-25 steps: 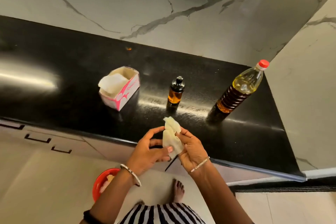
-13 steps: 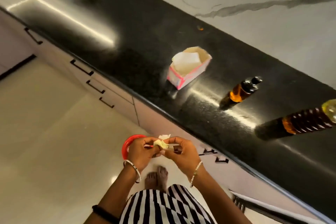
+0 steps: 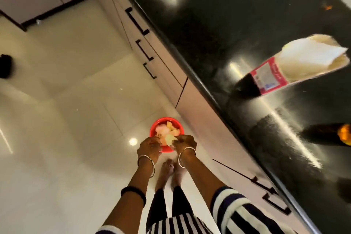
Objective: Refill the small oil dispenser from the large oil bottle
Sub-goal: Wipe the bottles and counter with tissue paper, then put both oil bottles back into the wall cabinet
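Observation:
The small oil dispenser [image 3: 344, 135] shows only as an amber patch at the right edge, standing on the black counter [image 3: 218, 24]. The large oil bottle is out of view. My left hand [image 3: 149, 148] and my right hand [image 3: 185, 143] are held low over the floor, close together. Between their fingertips they pinch a crumpled, oil-stained tissue [image 3: 169, 139]. The tissue hangs right above a red bin [image 3: 159, 122] that holds several used tissues.
A pink and white tissue box [image 3: 296, 70] stands open on the counter, left of the dispenser. White drawers with black handles [image 3: 137, 23] run under the counter edge. My bare feet [image 3: 171, 169] stand on the glossy pale floor beside the bin.
My view has swung down and left from the counter to the floor. Both hands carried the crumpled tissue down from counter height to just over the red bin.

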